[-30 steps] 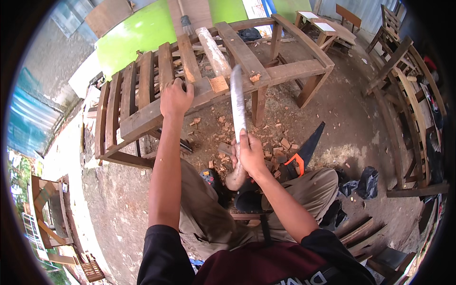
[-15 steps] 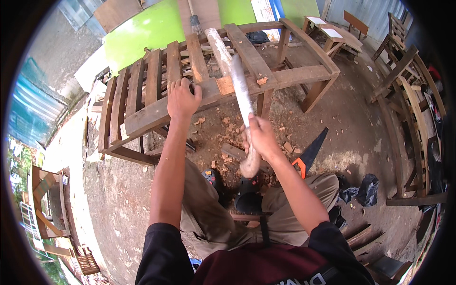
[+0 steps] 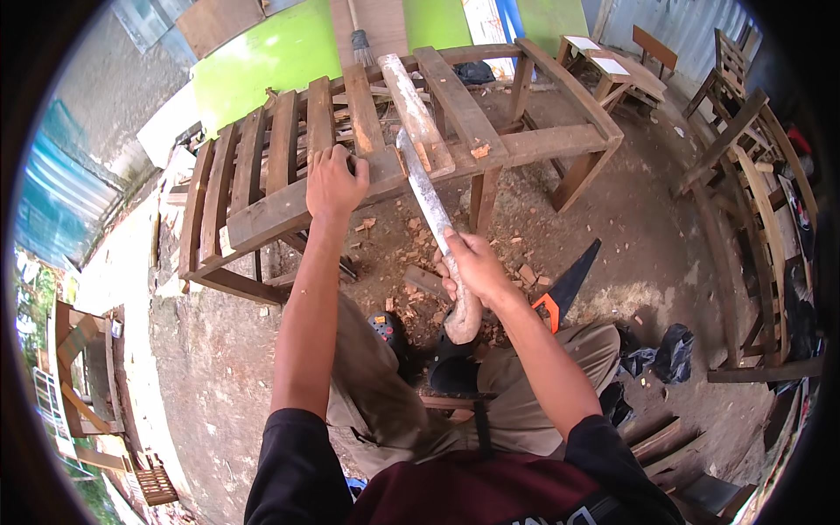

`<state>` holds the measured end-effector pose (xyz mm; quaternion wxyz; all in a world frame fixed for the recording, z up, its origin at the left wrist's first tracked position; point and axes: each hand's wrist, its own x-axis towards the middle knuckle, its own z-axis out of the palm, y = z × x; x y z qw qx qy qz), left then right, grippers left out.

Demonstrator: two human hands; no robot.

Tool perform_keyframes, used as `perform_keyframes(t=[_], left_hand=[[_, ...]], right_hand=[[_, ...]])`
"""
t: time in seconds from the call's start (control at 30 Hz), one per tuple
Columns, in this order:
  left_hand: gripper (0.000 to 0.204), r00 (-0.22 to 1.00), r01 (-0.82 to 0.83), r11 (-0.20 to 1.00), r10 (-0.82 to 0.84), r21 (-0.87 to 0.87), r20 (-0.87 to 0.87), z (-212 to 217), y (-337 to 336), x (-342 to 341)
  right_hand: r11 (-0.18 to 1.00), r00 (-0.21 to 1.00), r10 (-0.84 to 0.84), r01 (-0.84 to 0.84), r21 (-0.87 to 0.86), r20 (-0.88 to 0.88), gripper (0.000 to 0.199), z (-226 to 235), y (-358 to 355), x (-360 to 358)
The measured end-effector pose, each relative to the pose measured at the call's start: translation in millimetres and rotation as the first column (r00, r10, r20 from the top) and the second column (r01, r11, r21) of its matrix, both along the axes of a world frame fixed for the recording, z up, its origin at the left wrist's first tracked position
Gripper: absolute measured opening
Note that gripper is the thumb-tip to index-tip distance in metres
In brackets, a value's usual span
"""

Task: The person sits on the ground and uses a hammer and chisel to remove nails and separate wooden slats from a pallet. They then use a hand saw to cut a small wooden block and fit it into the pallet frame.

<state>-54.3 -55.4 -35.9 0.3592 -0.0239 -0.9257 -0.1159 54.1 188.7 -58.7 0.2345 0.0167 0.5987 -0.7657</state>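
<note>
A worn wooden slatted bench frame [image 3: 271, 214] stands in front of me. My left hand [image 3: 336, 184] is closed over its near rail, fingers curled to the far side. In my right hand [image 3: 475, 267] is a machete [image 3: 429, 201], gripped by its pale, hooked handle. Its blade slants up and left, the tip end against the near rail beside a pale, rough-surfaced slat [image 3: 409, 105]. Whether the edge bites into the wood I cannot tell. A reddish wood chip [image 3: 480, 151] lies on the slat to the right.
Wood chips [image 3: 525, 276] litter the ground below the bench. A handsaw with an orange handle [image 3: 573, 284] lies right of my right forearm. Black plastic bags [image 3: 674, 353] sit farther right. Stacked wooden furniture [image 3: 752, 201] lines the right side. A broom [image 3: 360, 39] leans at the back.
The machete blade has come down and swung left, from over the pale slat to the near rail. My right hand has shifted slightly down; the left stays on the rail.
</note>
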Motion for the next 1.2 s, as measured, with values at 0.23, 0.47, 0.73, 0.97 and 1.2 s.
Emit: perform_keyframes(t=[0.23, 0.47, 0.73, 0.97, 1.2], left_hand=[[0.021, 1.000, 0.020, 1.000, -0.020, 0.013, 0.004, 0.7, 0.4, 2.6], [0.029, 0.981, -0.045, 0.997, 0.033, 0.057, 0.192, 10.4, 0.8, -3.0], [0.031, 0.978, -0.024, 0.999, 0.014, 0.042, 0.207, 10.9, -1.2, -5.0], [0.031, 0.978, -0.015, 0.999, 0.004, 0.049, 0.209, 7.7, -4.7, -9.5], [0.027, 0.981, 0.011, 0.999, -0.017, 0.034, 0.195, 3.4, -5.1, -8.9]], right_hand=[[1.000, 1.000, -0.013, 0.013, 0.020, -0.003, 0.038, 0.5, 1.2, -4.8], [0.810, 0.759, -0.034, 0.402, 0.428, -0.650, 0.046, 27.7, -11.3, -3.6], [0.624, 0.817, 0.351, 0.161, 0.765, -0.458, 0.073, 68.7, -31.6, 8.7], [0.625, 0.818, 0.311, 0.208, 0.753, -0.484, 0.067, 64.4, -31.9, 19.6], [0.589, 0.799, 0.431, 0.103, 0.802, -0.419, 0.072, 67.0, -37.7, -9.2]])
